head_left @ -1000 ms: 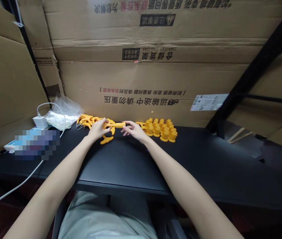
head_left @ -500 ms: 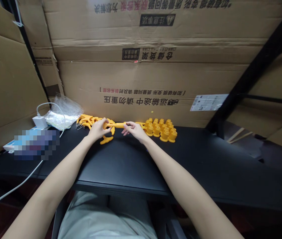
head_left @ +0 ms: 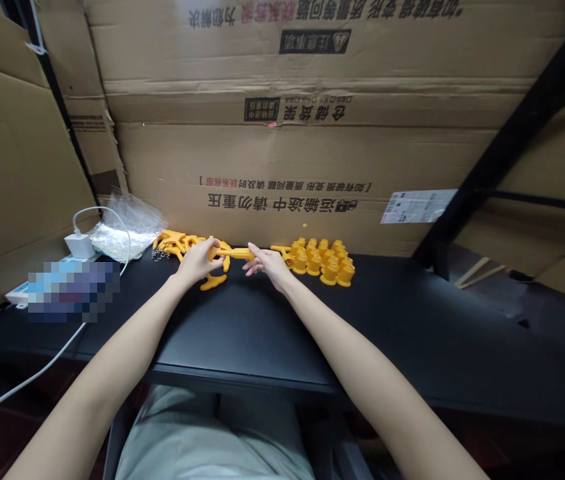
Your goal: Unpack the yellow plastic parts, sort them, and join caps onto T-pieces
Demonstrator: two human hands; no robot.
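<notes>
Between my hands, just above the black table, lies a long yellow plastic piece with a rod-like middle [head_left: 235,253]. My left hand [head_left: 195,262] is closed round its left end, thumb and fingers curled. At the right end, my right hand [head_left: 268,265] grips the tip between thumb and fingers, its other fingers loosely bent. Behind and beside my left hand is a pile of yellow hook-shaped plastic pieces [head_left: 175,239], and one loose curved piece [head_left: 213,283] rests in front of it. Several yellow stepped cup-like parts [head_left: 330,270] stand in rows right of my right hand.
Cardboard [head_left: 282,160] walls the back of the black table [head_left: 242,333]. On the left are clear plastic bags [head_left: 125,230], a white charger [head_left: 79,245] with its cable, and a blurred-out object [head_left: 73,291]. A dark metal post [head_left: 492,147] slants at the right.
My right hand has shifted slightly and its thumb lies further along the yellow piece. A yellow part by the cups shows more clearly. My left hand stays almost where it was.
</notes>
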